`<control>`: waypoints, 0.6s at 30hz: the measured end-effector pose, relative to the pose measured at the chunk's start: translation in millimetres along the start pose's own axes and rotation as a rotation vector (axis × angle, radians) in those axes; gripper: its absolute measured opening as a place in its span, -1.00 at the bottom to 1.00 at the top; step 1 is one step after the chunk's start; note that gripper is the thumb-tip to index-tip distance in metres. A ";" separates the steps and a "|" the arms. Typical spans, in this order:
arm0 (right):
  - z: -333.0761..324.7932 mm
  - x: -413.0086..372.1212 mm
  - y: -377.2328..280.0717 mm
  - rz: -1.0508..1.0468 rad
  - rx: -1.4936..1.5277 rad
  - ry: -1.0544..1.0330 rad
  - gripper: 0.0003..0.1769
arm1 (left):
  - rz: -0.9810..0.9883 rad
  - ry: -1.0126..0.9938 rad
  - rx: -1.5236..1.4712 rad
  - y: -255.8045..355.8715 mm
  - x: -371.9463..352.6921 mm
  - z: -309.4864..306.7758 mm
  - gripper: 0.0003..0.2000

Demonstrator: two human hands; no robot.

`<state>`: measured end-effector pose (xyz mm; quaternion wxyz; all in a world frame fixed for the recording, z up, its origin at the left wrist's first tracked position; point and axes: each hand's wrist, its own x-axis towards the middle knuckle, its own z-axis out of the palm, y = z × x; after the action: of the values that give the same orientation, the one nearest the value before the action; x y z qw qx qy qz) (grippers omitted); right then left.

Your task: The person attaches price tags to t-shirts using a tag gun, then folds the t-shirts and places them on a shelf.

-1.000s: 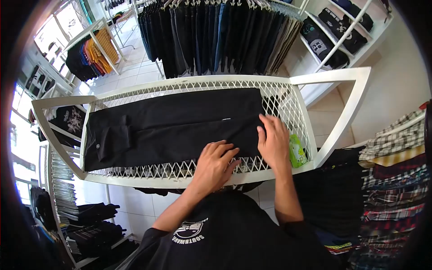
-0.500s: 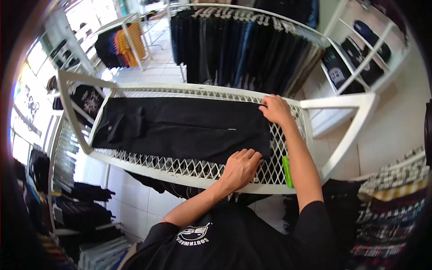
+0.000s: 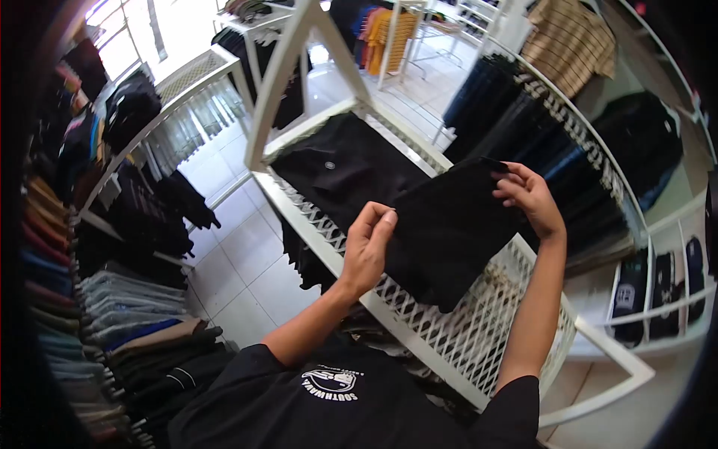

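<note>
Both hands [image 3: 366, 251] [image 3: 532, 200] on cloth [image 3: 449, 228] over diamond mesh [image 3: 451, 338]

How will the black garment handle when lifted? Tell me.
Likely floppy: the black garment bends where the left hand and right hand raise one end. Probably fairly light, since grips at the edge seem enough. Rolling looks unlikely, as its other end lies mostly flat on the mesh rack.

the garment [image 3: 336, 168] lies partly on the surface [image 3: 419, 322], toward its left end. behind the surface, to the right, trousers [image 3: 531, 138] hang on a rack [image 3: 630, 197]; clothes [image 3: 45, 232] hang at far left.
</note>
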<state>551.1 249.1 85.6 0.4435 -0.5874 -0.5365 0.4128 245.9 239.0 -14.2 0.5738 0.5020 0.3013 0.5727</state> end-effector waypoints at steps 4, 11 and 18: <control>69.2 110.9 6.2 -0.074 -0.174 -0.021 -0.73 | 0.027 0.178 0.011 -3.2 44.9 -63.3 -0.79; 196.9 240.0 27.4 -0.201 -0.443 0.107 -0.67 | 0.140 0.475 0.783 5.9 106.3 -159.2 -0.78; 246.2 275.5 90.7 -0.242 -0.578 0.111 -0.61 | 0.196 0.522 1.310 -11.8 114.0 -188.2 -0.84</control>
<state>361.6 540.1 -69.8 0.3328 -0.6427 -0.6726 0.1546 95.3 393.8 -58.0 0.0092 0.6150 0.6647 0.4241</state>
